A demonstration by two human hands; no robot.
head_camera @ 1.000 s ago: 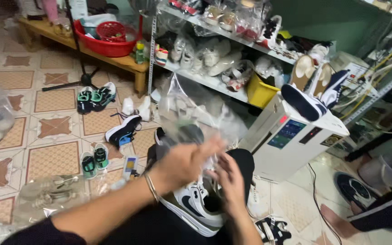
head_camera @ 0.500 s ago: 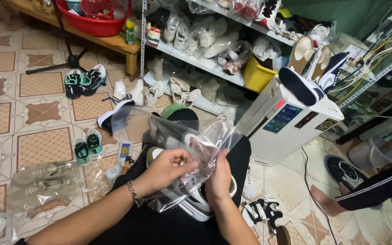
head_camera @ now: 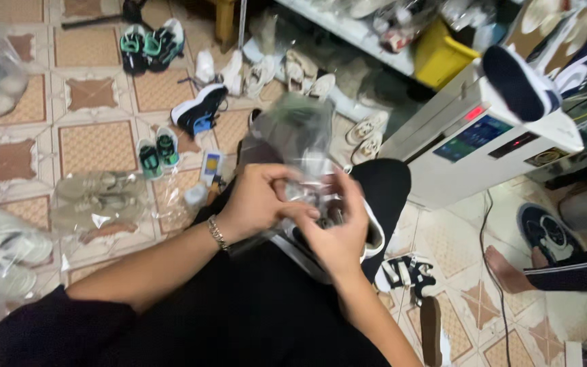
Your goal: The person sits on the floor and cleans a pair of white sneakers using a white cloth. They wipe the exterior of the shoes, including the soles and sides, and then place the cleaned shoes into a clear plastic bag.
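The tiled floor takes up most of your view, scattered with shoes, and a white machine with a lit panel stands at far right with a dark sneaker resting on top. Along the far edge runs a shelf rack with a yellow bin beside it. At left, bagged pairs lie on the tiles: one clear packet near your left elbow, others at the left edge.

On your lap sits the white and black sneaker, and the clear plastic bag rises above it towards the far side, blurred. A second ago you held that bag high and spread open in front of you; half a second ago it had come down over the shoe. Now it is lower again and bunched between your hands, so the sneaker looks to be going inside, though how far it is in I cannot tell through the blur.

Your left hand, with a bracelet at the wrist, has its fingers curled and pinching the bag's film. Your right hand is cupped against the shoe and bag from the right, fingers bent around them.

Someone else's bare foot and dark trouser leg show at near right, well apart from your hands. A strappy sandal lies just beside your knee.
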